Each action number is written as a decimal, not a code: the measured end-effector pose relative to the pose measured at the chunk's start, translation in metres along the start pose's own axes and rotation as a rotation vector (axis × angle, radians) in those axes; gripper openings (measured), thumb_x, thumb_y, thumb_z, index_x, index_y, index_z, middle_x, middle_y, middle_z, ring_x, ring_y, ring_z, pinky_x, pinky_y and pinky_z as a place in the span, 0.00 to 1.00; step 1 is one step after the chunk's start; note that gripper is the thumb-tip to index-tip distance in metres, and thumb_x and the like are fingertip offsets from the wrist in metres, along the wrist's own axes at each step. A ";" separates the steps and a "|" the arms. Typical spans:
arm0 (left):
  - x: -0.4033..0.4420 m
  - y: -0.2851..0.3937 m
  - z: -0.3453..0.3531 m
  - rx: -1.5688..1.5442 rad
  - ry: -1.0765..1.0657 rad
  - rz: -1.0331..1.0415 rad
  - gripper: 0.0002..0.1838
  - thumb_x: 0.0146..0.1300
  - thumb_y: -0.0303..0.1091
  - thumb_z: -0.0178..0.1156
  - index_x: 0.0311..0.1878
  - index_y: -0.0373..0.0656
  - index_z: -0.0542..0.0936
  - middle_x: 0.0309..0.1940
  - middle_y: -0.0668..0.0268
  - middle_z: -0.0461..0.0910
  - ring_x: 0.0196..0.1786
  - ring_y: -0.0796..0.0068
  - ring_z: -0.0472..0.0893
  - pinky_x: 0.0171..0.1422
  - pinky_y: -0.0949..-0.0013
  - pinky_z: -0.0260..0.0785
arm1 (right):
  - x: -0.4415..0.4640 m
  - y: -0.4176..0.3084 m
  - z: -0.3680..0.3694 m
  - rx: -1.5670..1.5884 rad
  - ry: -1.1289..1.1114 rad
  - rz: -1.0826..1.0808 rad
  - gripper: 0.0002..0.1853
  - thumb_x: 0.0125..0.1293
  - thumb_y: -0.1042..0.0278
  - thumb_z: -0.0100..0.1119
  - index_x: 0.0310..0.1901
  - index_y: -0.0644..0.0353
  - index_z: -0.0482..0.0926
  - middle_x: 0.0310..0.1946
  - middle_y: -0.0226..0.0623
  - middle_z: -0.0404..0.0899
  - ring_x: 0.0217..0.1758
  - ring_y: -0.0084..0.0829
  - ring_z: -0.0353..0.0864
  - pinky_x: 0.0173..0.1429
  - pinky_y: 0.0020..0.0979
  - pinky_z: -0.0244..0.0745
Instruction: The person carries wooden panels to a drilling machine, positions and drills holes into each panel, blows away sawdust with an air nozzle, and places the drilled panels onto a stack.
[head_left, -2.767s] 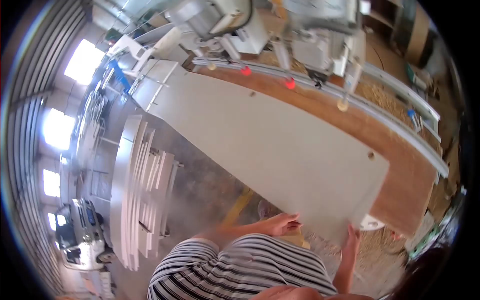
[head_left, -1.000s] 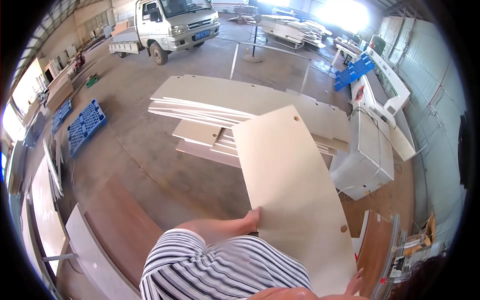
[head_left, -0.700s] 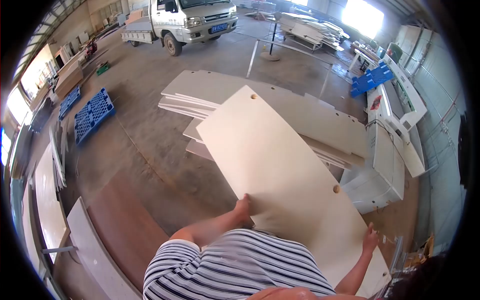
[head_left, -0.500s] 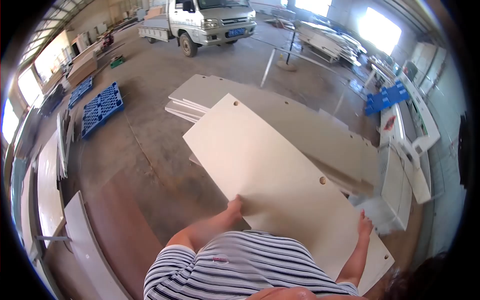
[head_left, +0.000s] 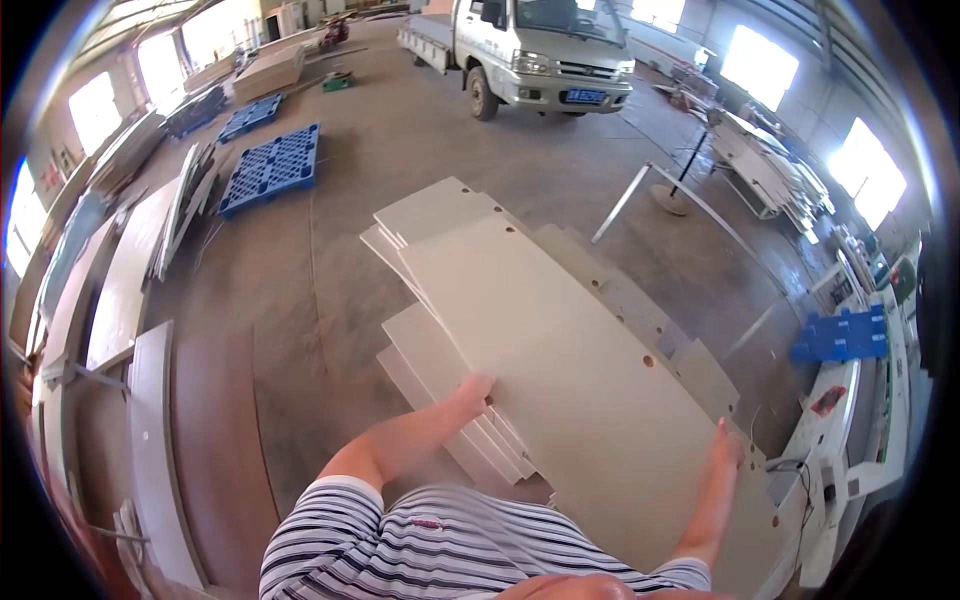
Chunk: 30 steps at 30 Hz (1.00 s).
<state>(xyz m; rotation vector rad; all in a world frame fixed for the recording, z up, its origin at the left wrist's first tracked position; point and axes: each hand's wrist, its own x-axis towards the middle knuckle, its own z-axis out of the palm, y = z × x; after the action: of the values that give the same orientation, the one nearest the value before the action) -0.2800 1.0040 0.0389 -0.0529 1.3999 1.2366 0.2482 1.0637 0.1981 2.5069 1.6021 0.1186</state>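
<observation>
Pale panel (head_left: 575, 340), mid-frame, swung from askew to roughly along the stack (head_left: 428, 358); alignment looks close. Left hand (head_left: 476, 393) grips near edge; right hand (head_left: 728, 447) at far edge, closure unclear.

Upper centre, a pale light truck (head_left: 545, 60) with a blue licence plate (head_left: 586, 97) stands on the grey floor (head_left: 345, 150), its front turned toward the lower right. Upper left, two blue lattice pallets (head_left: 270, 170) lie one behind the other, near a small green object (head_left: 338, 82). Far left, long pale panels (head_left: 155, 450) are ranged lengthwise beside a brown board (head_left: 220, 430). Upper right, a dark upright post (head_left: 692, 155) rises from a round base (head_left: 670, 200) next to a metal frame (head_left: 620, 203); beyond are piled sheets (head_left: 765, 165) and bright windows (head_left: 760, 68). Right margin, a blue slatted piece (head_left: 840, 337) adjoins white equipment (head_left: 835, 410).
</observation>
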 end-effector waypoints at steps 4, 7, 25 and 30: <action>-0.020 0.020 0.016 0.359 -0.419 -0.091 0.10 0.56 0.32 0.56 0.39 0.37 0.76 0.32 0.63 0.79 0.33 0.74 0.79 0.32 0.71 0.72 | 0.038 -0.060 -0.046 0.068 -0.194 -0.087 0.30 0.68 0.43 0.30 0.58 0.60 0.66 0.56 0.55 0.67 0.60 0.47 0.67 0.63 0.44 0.60; -0.061 0.012 0.000 0.747 -0.570 0.112 0.16 0.64 0.40 0.52 0.48 0.39 0.73 0.39 0.62 0.78 0.40 0.72 0.79 0.43 0.69 0.72 | 0.130 -0.049 0.144 0.112 0.022 -0.666 0.29 0.68 0.46 0.33 0.60 0.61 0.63 0.59 0.55 0.63 0.64 0.47 0.61 0.68 0.47 0.51; -0.390 -0.391 -0.452 -0.412 0.827 0.135 0.09 0.61 0.33 0.54 0.38 0.37 0.74 0.30 0.60 0.78 0.32 0.71 0.78 0.36 0.69 0.72 | -0.458 -0.413 0.137 0.407 -0.619 -1.613 0.18 0.64 0.56 0.48 0.45 0.64 0.72 0.44 0.52 0.74 0.48 0.51 0.73 0.53 0.41 0.67; -0.451 -0.446 -0.459 -0.827 0.971 0.150 0.13 0.64 0.36 0.52 0.43 0.36 0.71 0.33 0.59 0.78 0.34 0.72 0.78 0.39 0.67 0.73 | -0.663 -0.441 0.120 0.001 -0.820 -2.140 0.18 0.63 0.53 0.49 0.37 0.62 0.76 0.31 0.50 0.78 0.39 0.45 0.78 0.44 0.37 0.71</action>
<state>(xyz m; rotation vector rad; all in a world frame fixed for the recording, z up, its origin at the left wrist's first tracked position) -0.1720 0.2315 -0.0264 -1.2770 1.5678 1.9734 -0.4065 0.6325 0.0153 -0.2666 2.4833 -0.8945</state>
